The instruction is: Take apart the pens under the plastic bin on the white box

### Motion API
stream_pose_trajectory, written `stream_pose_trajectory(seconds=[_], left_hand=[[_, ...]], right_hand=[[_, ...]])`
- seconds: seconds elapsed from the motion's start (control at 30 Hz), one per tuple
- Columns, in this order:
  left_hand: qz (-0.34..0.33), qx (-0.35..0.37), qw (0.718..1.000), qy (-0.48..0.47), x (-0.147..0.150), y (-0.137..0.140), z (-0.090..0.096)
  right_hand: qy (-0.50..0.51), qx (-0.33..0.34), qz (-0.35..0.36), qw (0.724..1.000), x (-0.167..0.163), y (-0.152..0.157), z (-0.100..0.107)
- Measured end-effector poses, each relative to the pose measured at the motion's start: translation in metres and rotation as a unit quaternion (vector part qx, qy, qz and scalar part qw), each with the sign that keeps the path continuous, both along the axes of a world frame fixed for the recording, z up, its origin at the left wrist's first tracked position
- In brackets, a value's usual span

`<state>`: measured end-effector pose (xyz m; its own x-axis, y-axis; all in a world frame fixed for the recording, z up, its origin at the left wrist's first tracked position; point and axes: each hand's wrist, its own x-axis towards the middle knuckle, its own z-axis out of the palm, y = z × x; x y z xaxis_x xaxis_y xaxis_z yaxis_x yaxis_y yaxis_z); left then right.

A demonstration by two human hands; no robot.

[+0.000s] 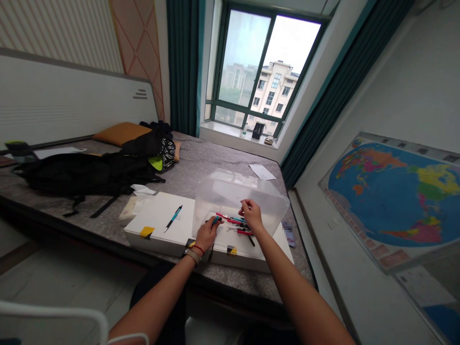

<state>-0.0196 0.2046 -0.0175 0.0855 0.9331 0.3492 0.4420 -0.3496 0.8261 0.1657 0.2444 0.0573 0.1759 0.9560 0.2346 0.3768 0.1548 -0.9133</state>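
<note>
My left hand (pixel 206 234) is closed on a blue and black pen (pixel 216 220), just in front of a clear plastic bin. Above a loose pile of pens my right hand (pixel 251 214) is raised, fingers pinched together; whatever they hold is too small to make out. The pile has several red and black pens (pixel 244 232) lying on white boxes. The clear plastic bin (pixel 230 191) lies tipped on its side behind both hands, its opening toward me. Apart from the pile, a blue and black pen (pixel 173 218) rests on the left white box (pixel 143 227).
A tissue pack (pixel 130 211) sits left of the boxes. Farther left on the bed (pixel 201 153) lie a black backpack (pixel 79 172) and an orange cushion (pixel 120 133). A white paper (pixel 262 171) lies behind the bin. A wall map (pixel 391 191) hangs at the right.
</note>
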Motion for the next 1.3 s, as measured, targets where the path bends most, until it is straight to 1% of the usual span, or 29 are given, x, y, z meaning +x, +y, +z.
stream_pose_trajectory(seconds=[0.03, 0.07, 0.13, 0.17, 0.23, 0.33, 0.4, 0.47, 0.53, 0.67, 0.77, 0.9, 0.93, 0.97, 1.0, 1.03, 1.1, 1.17, 1.2, 1.23, 1.27, 1.3], left_hand=[[-0.001, -0.002, 1.0, 0.005, 0.0, 0.0, 0.0], [-0.002, -0.003, 1.0, 0.009, 0.0, 0.0, 0.0], [-0.003, -0.004, 1.0, 0.016, 0.0, -0.001, 0.001], [-0.003, -0.002, 1.0, 0.018, 0.0, -0.001, 0.001], [-0.003, 0.0, 1.0, 0.017, 0.0, -0.001, 0.001], [-0.002, 0.001, 1.0, 0.013, 0.0, 0.0, 0.0], [0.002, 0.002, 1.0, 0.013, 0.001, 0.0, -0.001], [0.006, 0.003, 1.0, 0.015, 0.0, 0.001, -0.003], [0.013, 0.003, 1.0, 0.019, 0.0, 0.001, -0.004], [0.023, 0.007, 1.0, 0.018, -0.001, 0.001, -0.005], [0.027, 0.006, 1.0, 0.013, -0.001, 0.001, -0.004], [0.027, 0.004, 1.0, 0.011, -0.001, 0.0, -0.003], [0.026, 0.004, 1.0, 0.009, -0.001, 0.0, -0.002], [0.026, 0.004, 1.0, 0.006, -0.001, 0.0, -0.002], [0.026, 0.004, 1.0, 0.002, -0.001, 0.0, -0.001], [0.025, 0.004, 1.0, -0.002, -0.001, 0.0, -0.001], [0.016, 0.003, 1.0, -0.01, -0.001, -0.001, 0.0], [0.005, 0.004, 1.0, -0.018, -0.001, 0.0, -0.001], [0.001, 0.004, 1.0, -0.021, -0.001, 0.0, -0.001], [-0.002, 0.005, 1.0, -0.023, -0.001, 0.0, -0.002], [-0.004, 0.005, 1.0, -0.023, -0.001, 0.001, -0.002], [-0.005, 0.005, 1.0, -0.02, -0.001, 0.001, -0.003]], right_hand=[[-0.088, -0.012, 0.024, 0.996, 0.001, -0.002, -0.004], [-0.182, -0.024, 0.053, 0.982, 0.001, -0.004, -0.009], [-0.341, -0.046, 0.12, 0.931, 0.0, -0.009, -0.017], [-0.396, -0.055, 0.149, 0.905, -0.001, -0.012, -0.02], [-0.463, -0.065, 0.199, 0.861, -0.004, -0.015, -0.024], [-0.523, -0.06, 0.257, 0.811, -0.009, -0.016, -0.024], [-0.561, -0.051, 0.285, 0.776, -0.012, -0.014, -0.022], [-0.59, -0.042, 0.3, 0.748, -0.016, -0.012, -0.021], [-0.604, -0.031, 0.308, 0.735, -0.02, -0.009, -0.019], [-0.611, -0.009, 0.315, 0.727, -0.024, -0.005, -0.016], [-0.625, -0.013, 0.312, 0.715, -0.026, -0.004, -0.016], [-0.646, -0.026, 0.321, 0.692, -0.029, -0.002, -0.019], [-0.644, -0.028, 0.324, 0.692, -0.029, -0.001, -0.019], [-0.635, -0.031, 0.325, 0.7, -0.029, 0.0, -0.02], [-0.619, -0.032, 0.316, 0.718, -0.028, 0.001, -0.019], [-0.592, -0.029, 0.299, 0.748, -0.026, 0.003, -0.019], [-0.502, -0.018, 0.246, 0.829, -0.023, 0.006, -0.019], [-0.365, -0.011, 0.208, 0.907, -0.022, 0.007, -0.018], [-0.288, -0.012, 0.201, 0.936, -0.023, 0.006, -0.019], [-0.211, -0.018, 0.198, 0.957, -0.024, 0.005, -0.019], [-0.14, -0.029, 0.197, 0.97, -0.027, 0.004, -0.02], [-0.078, -0.045, 0.195, 0.977, -0.029, 0.001, -0.022]])
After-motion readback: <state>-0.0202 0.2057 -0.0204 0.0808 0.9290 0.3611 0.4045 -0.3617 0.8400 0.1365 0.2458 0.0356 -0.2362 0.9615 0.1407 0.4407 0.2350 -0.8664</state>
